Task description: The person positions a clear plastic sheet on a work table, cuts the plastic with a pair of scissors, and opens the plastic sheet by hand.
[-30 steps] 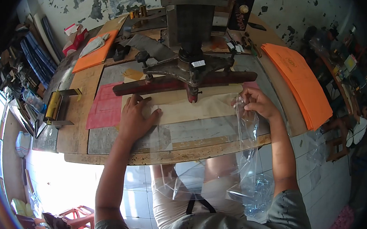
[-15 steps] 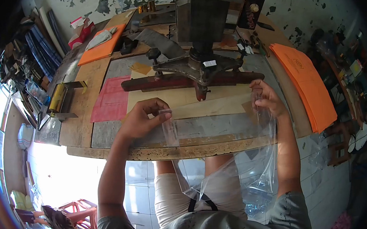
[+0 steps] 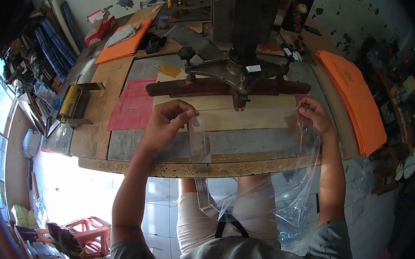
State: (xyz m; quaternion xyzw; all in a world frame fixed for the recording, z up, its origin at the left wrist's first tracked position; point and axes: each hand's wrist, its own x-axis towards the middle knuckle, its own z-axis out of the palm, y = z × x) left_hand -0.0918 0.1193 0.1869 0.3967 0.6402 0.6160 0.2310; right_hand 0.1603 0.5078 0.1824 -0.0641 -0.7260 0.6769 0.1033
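Note:
A clear plastic sheet (image 3: 257,150) stretches between my two hands, its top edge nearly straight and its lower part hanging over the table edge above my lap. My left hand (image 3: 168,125) pinches its left corner. My right hand (image 3: 315,115) grips the right end, where the plastic bunches and trails downward. Just beyond the sheet stands a heavy metal press (image 3: 241,64) with a long dark red bar (image 3: 281,86) across its base. Beneath the bar lies a cream board (image 3: 236,121), partly seen through the plastic.
A pink sheet (image 3: 131,103) lies left of the press. A roller of gold film (image 3: 73,103) sits at the table's left. Orange folded sheets (image 3: 354,100) are stacked along the right edge. A grey cloth (image 3: 123,35) rests on more orange material (image 3: 125,51) at the back left.
Both hands have risen slightly toward the press, and the plastic's top edge is now pulled straighter. The whole view has shifted a little, moving the table to the right.

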